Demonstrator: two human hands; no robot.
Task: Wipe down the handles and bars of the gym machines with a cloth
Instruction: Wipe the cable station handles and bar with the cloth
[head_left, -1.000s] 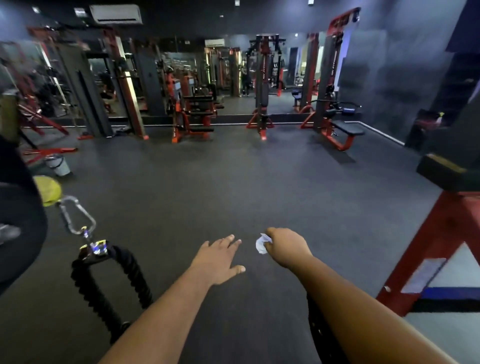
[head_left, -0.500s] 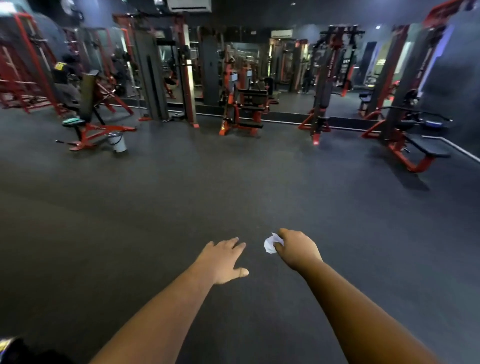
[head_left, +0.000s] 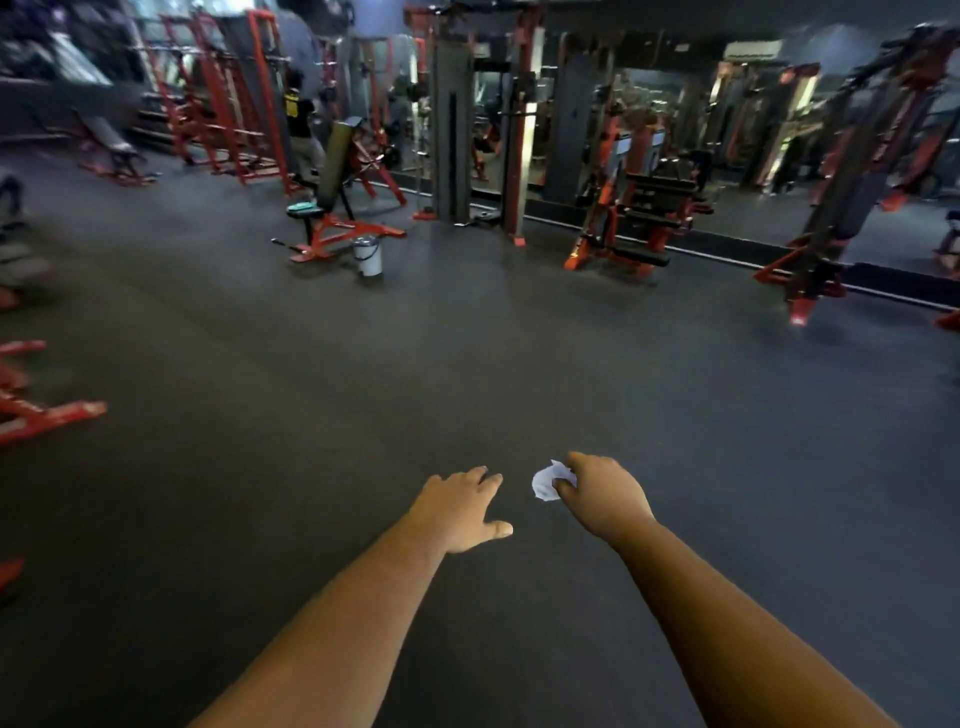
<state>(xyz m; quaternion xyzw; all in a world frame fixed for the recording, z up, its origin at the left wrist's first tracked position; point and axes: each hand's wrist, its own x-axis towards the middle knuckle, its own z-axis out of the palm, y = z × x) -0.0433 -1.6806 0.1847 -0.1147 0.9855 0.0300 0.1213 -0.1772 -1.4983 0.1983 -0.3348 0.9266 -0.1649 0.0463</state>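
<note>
Head view shows both forearms reaching out over bare dark rubber floor (head_left: 467, 364), with no machine within reach. The right hand (head_left: 597, 493) has its fingers curled around a small crumpled white cloth (head_left: 548, 480), which sticks out toward the left hand (head_left: 460, 506); that hand is spread, palm down, thumb out, holding nothing. The two hands are near each other but apart.

Everything left to wipe lies well ahead, across the open floor. Nearest, ahead and to the left, stands a red-framed incline bench (head_left: 337, 197), its long back pad tilted upward. Just beside its base sits a small white bucket (head_left: 368, 254); its contents cannot be seen. Further right stands a red and black weight machine (head_left: 636, 208), and behind it a mirrored wall. The cloth hand would likely arrive first once the person has walked forward.
</note>
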